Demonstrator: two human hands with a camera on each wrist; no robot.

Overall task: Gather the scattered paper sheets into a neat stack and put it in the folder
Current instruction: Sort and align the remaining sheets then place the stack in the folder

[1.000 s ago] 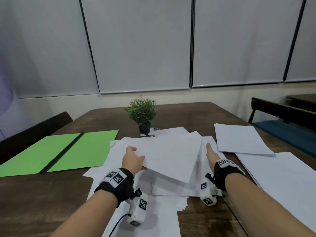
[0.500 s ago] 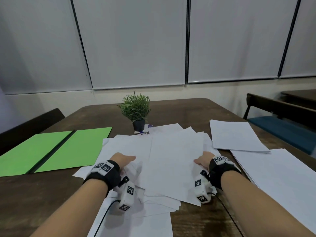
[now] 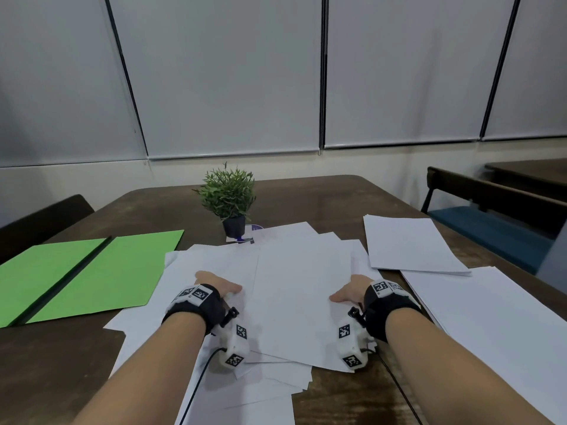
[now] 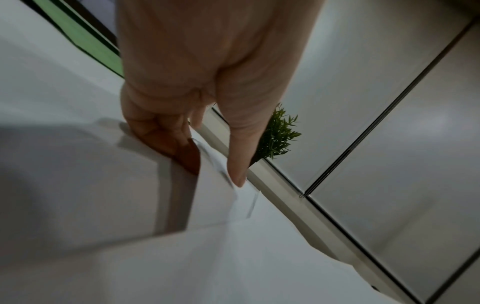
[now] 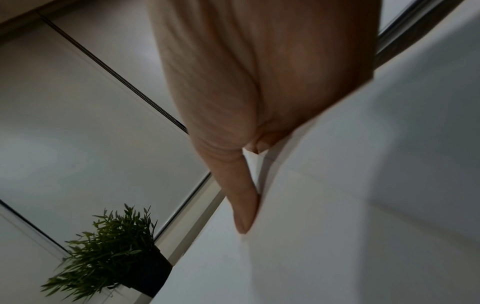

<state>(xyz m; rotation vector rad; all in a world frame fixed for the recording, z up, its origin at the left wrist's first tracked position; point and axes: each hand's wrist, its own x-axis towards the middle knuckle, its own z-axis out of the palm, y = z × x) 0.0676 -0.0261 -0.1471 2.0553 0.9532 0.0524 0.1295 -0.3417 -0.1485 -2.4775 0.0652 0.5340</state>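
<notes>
A loose pile of white paper sheets [image 3: 302,305] lies in the middle of the brown table [image 3: 322,197]. My left hand [image 3: 225,289] holds the top sheets at their left edge. In the left wrist view its thumb [image 4: 239,154] lies on top of the paper [image 4: 207,205] and its fingers [image 4: 158,131] curl beneath. My right hand [image 3: 345,294] holds the right edge, its thumb [image 5: 241,201] on the paper [image 5: 337,205] and its fingers hidden under it. The green folder [image 3: 92,271] lies open and flat at the left.
A small potted plant [image 3: 228,200] stands just behind the pile. One white sheet [image 3: 411,243] lies at the right rear and a larger one [image 3: 497,332] at the near right. More sheets [image 3: 270,381] stick out beneath the pile towards me. Chairs stand at both sides.
The sheet that my left hand held up has come down flat onto the pile. Both hands have drawn back towards me and now hold the pile's left and right edges.
</notes>
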